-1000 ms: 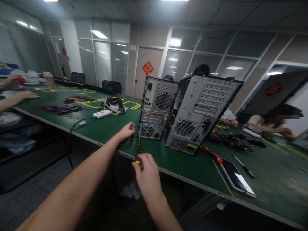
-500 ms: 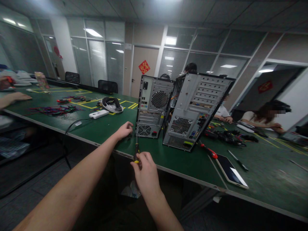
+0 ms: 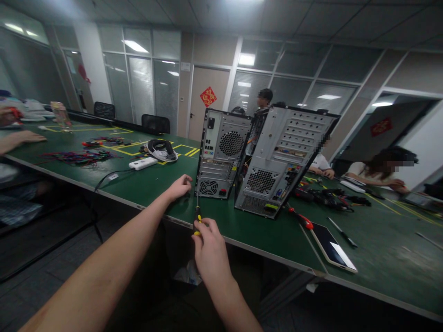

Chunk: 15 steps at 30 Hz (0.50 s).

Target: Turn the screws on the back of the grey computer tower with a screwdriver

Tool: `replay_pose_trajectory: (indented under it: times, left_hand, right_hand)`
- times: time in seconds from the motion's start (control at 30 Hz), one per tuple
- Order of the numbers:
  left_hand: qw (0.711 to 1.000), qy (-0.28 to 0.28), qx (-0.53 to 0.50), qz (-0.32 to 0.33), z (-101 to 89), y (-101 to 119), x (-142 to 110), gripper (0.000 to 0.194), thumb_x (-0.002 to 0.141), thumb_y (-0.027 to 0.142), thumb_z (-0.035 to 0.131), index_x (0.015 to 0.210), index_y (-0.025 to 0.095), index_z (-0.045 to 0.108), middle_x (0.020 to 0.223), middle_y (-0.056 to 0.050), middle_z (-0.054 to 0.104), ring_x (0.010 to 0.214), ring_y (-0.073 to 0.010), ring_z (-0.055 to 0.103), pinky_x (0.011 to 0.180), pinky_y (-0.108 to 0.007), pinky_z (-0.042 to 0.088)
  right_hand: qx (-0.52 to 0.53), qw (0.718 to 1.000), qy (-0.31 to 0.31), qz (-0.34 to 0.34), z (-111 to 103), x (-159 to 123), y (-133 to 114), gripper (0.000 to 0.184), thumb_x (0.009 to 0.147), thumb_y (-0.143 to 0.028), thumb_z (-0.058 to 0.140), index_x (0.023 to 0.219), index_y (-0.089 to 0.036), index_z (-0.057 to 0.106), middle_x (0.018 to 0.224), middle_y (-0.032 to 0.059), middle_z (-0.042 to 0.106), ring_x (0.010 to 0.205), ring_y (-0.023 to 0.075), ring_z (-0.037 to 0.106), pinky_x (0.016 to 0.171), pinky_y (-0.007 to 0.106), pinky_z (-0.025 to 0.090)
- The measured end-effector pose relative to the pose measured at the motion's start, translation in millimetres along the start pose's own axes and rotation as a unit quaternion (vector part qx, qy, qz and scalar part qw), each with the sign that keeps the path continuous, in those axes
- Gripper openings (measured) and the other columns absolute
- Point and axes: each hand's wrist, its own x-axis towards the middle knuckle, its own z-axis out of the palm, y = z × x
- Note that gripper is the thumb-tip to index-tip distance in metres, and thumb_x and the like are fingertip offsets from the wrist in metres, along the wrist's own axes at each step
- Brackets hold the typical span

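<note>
My right hand point(image 3: 212, 242) is closed around a black-and-yellow screwdriver point(image 3: 197, 216). Its thin shaft points up at the lower left corner of the smaller computer case point(image 3: 216, 159); whether the tip touches a screw is too small to tell. That case stands upright, its back panel with fan grilles and ports towards me. Beside its left edge is my left hand point(image 3: 180, 188), fingers loosely bent and apart, fingertips close to the case's side, contact unclear. Nothing shows in that hand. A larger computer case point(image 3: 282, 161) leans in my view just to the right.
On the green table point(image 3: 249, 235) lie a phone point(image 3: 334, 246), a red-handled tool point(image 3: 303, 218) and a pen-like tool point(image 3: 342, 232). Leftward are a white power strip point(image 3: 142, 163), a white-and-black headset-like object point(image 3: 161, 150) and a wire heap point(image 3: 79, 157). Other people sit left and right.
My view has turned slightly right, so the scene sits further left. The screwdriver handle has turned a little in my right hand's fingers. My left hand has stayed beside the case.
</note>
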Motion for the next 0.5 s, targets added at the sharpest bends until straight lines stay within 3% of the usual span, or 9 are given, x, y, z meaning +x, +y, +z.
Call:
replay_pose_trajectory:
  times: [0.27, 0.5]
  left_hand:
    - [1.000, -0.003, -0.003, 0.002, 0.3, 2.7, -1.4, 0.038, 0.061, 0.009, 0.059, 0.097, 0.020, 0.054, 0.065, 0.005, 0.060, 0.059, -0.0144, 0.056, 0.059, -0.026, 0.042]
    - [1.000, -0.003, -0.010, 0.003, 0.0, 2.9, -1.6, 0.037, 0.061, 0.009, 0.060, 0.097, 0.020, 0.054, 0.065, 0.005, 0.060, 0.060, -0.0145, 0.056, 0.060, -0.026, 0.043]
  right_hand:
    - [0.017, 1.000, 0.021, 0.016, 2.5, 1.0, -0.2, 0.026, 0.091, -0.012, 0.068, 0.116, -0.018, 0.070, 0.112, 0.0093, 0.067, 0.098, 0.0220, 0.070, 0.089, 0.032, 0.059]
    - [-0.003, 1.000, 0.013, -0.013, 1.5, -0.1, 0.7, 0.036, 0.091, -0.005, 0.060, 0.122, -0.019, 0.071, 0.123, 0.0108, 0.063, 0.098, 0.0205, 0.069, 0.093, 0.035, 0.057]
